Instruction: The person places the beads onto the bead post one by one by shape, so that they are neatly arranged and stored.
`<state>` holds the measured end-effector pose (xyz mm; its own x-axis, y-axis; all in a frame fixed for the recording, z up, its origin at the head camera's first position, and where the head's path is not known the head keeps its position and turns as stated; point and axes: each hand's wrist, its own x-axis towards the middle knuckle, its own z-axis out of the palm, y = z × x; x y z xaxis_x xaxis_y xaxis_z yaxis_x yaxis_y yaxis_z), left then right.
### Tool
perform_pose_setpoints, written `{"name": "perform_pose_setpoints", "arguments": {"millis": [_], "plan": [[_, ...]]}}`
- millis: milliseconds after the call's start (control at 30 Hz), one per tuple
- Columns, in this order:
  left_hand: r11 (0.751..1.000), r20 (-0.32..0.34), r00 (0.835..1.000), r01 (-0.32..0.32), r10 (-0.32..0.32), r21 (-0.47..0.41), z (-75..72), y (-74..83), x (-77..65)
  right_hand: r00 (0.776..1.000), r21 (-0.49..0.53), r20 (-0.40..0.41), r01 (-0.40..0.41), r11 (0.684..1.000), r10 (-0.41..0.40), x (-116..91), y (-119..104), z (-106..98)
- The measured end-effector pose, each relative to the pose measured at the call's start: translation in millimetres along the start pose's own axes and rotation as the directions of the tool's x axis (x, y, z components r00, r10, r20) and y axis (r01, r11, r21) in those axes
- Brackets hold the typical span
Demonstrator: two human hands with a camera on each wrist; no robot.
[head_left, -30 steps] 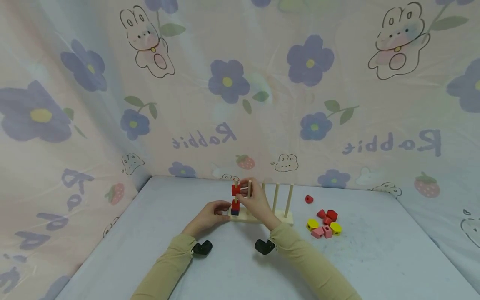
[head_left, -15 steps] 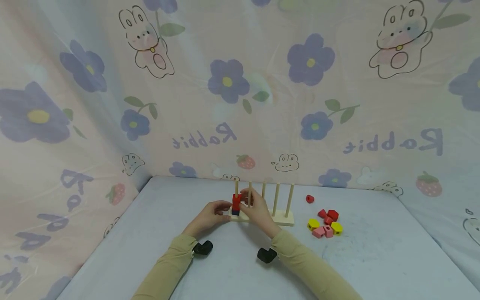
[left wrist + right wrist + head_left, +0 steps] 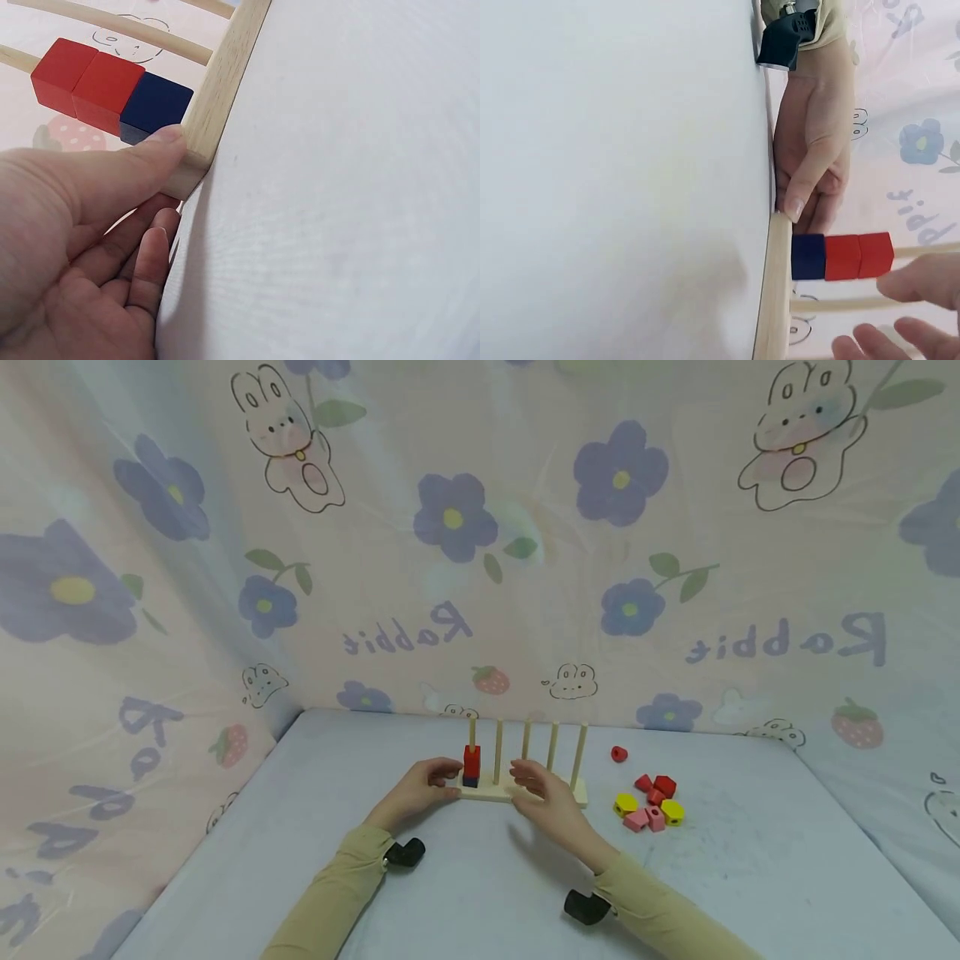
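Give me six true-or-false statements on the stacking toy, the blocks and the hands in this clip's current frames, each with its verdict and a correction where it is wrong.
1. From the head view, the leftmost peg carries a dark blue block and two red blocks. True.
2. The dark blue block is the top one in that stack. False: it is at the bottom, beneath the red ones.
3. The left hand touches the end of the wooden base. True.
4. The right hand pinches a red block. False: it holds nothing.
5. Two yellow hexagonal blocks lie on the table. True.
6. The second peg from the left carries a yellow block. False: it is bare.
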<state>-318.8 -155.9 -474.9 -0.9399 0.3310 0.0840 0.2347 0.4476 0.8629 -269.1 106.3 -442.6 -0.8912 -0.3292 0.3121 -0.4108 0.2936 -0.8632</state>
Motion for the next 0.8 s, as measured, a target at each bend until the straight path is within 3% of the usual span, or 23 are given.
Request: {"name": "perform_pose_setpoints", "arguments": {"millis": [367,533,667,800], "plan": [[1.0,-0.014,1.0,-0.023,0.024,0.018,-1.2,-2.6,0.1,0.988,-0.145,0.142,0.075,0.987,-0.054,-33.7,17.8,-78.3],[0.999,-0.014,0.999,-0.041,0.041,-0.011,-2.1,-2.3,0.3,0.991,-0.227,0.133,0.064,0.972,-0.034,-41.9,20.5,-115.6],[0.998,0.009,0.999,-0.05,0.051,-0.028,-0.8,-2.5,0.8,0.991,-0.319,0.135,0.041,0.947,0.002,-50.5,23.8,-142.1],[1.0,0.009,1.0,-0.018,0.018,-0.017,-0.3,-3.0,1.2,0.984,-0.404,0.174,0.038,0.914,0.036,-53.8,30.8,-160.5]]}}
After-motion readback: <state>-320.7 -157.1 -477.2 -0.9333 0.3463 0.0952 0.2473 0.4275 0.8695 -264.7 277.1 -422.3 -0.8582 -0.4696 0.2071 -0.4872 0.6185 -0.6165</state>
